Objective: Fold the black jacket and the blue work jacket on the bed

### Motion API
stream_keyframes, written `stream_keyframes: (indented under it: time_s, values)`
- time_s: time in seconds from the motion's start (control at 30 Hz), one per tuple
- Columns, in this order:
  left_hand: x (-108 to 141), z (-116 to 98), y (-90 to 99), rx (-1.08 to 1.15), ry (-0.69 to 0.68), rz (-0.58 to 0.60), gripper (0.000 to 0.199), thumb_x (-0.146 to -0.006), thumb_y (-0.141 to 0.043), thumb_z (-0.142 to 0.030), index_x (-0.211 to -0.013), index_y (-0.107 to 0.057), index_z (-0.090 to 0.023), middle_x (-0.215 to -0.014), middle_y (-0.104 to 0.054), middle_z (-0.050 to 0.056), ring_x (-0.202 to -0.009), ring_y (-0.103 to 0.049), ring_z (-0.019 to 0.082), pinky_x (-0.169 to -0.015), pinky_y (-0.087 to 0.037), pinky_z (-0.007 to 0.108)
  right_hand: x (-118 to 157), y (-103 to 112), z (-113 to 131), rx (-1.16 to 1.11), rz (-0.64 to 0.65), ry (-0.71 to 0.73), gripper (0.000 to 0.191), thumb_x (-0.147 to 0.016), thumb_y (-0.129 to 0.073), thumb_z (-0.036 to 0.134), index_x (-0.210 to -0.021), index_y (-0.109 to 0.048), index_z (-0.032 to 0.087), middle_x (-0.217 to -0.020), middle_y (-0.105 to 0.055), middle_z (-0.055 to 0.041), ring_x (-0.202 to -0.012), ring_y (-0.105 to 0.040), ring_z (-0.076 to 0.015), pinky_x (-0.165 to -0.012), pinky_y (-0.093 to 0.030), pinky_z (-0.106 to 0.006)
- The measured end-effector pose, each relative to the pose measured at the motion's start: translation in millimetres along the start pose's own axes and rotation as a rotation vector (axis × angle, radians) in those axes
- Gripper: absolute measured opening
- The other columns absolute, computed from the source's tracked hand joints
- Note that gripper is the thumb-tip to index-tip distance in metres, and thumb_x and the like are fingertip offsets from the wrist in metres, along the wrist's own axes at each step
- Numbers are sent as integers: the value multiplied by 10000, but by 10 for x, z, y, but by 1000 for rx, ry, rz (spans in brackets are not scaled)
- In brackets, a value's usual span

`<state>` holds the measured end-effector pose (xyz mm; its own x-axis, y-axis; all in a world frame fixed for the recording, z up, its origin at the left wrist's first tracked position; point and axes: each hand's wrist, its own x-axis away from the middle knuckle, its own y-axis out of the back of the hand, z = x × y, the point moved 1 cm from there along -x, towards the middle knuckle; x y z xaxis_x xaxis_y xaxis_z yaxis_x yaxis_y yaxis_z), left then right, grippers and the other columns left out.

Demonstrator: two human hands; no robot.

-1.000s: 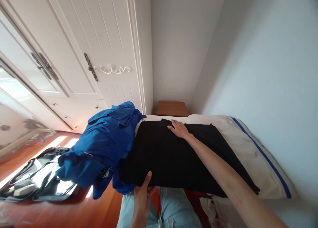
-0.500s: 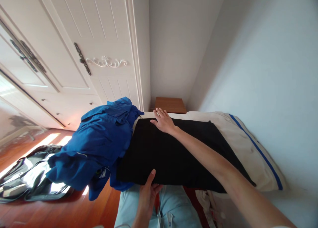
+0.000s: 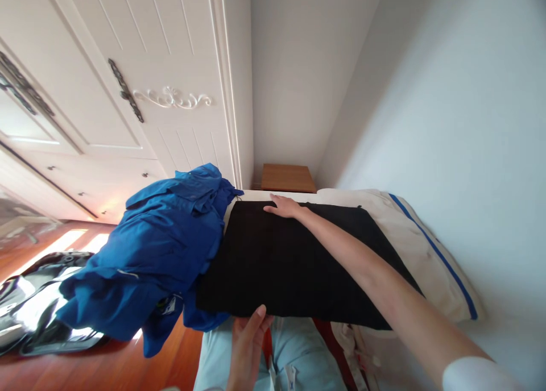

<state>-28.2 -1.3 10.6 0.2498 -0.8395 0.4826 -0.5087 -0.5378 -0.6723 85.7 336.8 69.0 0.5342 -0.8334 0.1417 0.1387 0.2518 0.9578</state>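
A black folded garment (image 3: 273,260) lies flat in front of me, its exact kind not plain. My left hand (image 3: 248,340) pinches its near edge, thumb on top and fingers underneath. Across the far edge of the garment, my right hand (image 3: 285,207) rests with its fingers stretched out and nothing gripped. Crumpled blue clothing (image 3: 157,254) is heaped against the garment's left side. Under the black fabric is a cream surface with a cushion-like piece (image 3: 401,232) edged in blue stripe at the right.
A white wardrobe (image 3: 179,146) stands at the back left, with a wooden box-like piece (image 3: 288,178) in the corner beyond. A bare wall (image 3: 447,124) bounds the right. An open dark bag or suitcase (image 3: 51,317) lies on the wooden floor (image 3: 170,362).
My right hand has turned slightly and slid a little right along the far edge, fingers now flatter. My left thumb is a bit lower at the near edge. The view has shifted slightly.
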Motion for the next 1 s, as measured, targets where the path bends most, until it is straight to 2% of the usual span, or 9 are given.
stream_keyframes:
  time_s: [0.1, 0.17, 0.23, 0.37, 0.53, 0.67, 0.8, 1.0]
  values:
    - [55, 58, -18, 70, 149, 33, 437, -695, -848, -149, -1092, -666, -155, -1113, -734, 125, -998, -717, 307, -886, -596, 479, -159, 282, -315, -41, 239, -10, 1115, -673, -654, 816, -1544, -345, 193, -1548, -397, -146, -1400, -390, -389, -1146, -334, -446]
    - [88, 147, -59, 105, 279, 55, 401, -713, -837, -156, -1072, -660, -140, -1123, -729, 145, -1020, -710, 327, -934, -569, 520, -218, 408, -522, -80, 369, -45, 1133, -579, -756, 774, -1497, -432, 194, -1516, -443, -139, -1384, -409, -400, -1146, -342, -452]
    - [115, 261, -135, 112, 338, 72, 428, -722, -830, -154, -1106, -641, -143, -1121, -730, 148, -1043, -703, 343, -946, -562, 529, -230, 472, -670, -124, 444, -82, 1120, -544, -803, 732, -1458, -479, 172, -1494, -468, -146, -1374, -422, -402, -1137, -359, -459]
    - [116, 429, -354, 103, 270, 46, 602, -733, -814, -102, -1277, -566, -169, -1165, -720, 150, -1138, -662, 343, -961, -564, 496, -169, 471, -773, -183, 538, -107, 939, -542, -830, 688, -1285, -618, 154, -1361, -595, -153, -1243, -570, -366, -1031, -484, -414]
    - [82, 434, -545, 161, 233, -11, 685, -774, -782, -101, -1396, -522, -220, -1316, -654, 131, -1251, -591, 312, -1028, -534, 444, -114, 488, -729, -533, 764, -210, 744, -452, -941, 484, -1071, -681, 165, -1145, -718, -105, -1024, -699, -296, -848, -597, -355]
    - [103, 445, -572, 219, 234, 39, 716, -789, -782, -154, -1439, -492, -235, -1383, -610, 114, -1308, -542, 300, -1098, -473, 445, -100, 556, -692, -636, 799, -194, 717, -428, -966, 357, -1057, -682, 160, -1084, -737, -87, -974, -715, -285, -813, -616, -359]
    - [144, 483, -549, 239, 207, 86, 755, -761, -813, -182, -1444, -499, -241, -1409, -590, 110, -1351, -494, 303, -1145, -417, 451, -72, 527, -684, -644, 833, -246, 711, -418, -965, 343, -1035, -679, 137, -1033, -746, -94, -946, -721, -287, -810, -620, -383]
    - [173, 490, -508, 283, 209, 138, 578, -764, -797, -384, -1280, -661, -161, -1320, -650, 150, -1342, -495, 358, -1138, -413, 482, -34, 545, -623, -653, 760, -169, 611, -445, -941, 345, -974, -703, 153, -1000, -757, -79, -971, -716, -299, -861, -601, -392]
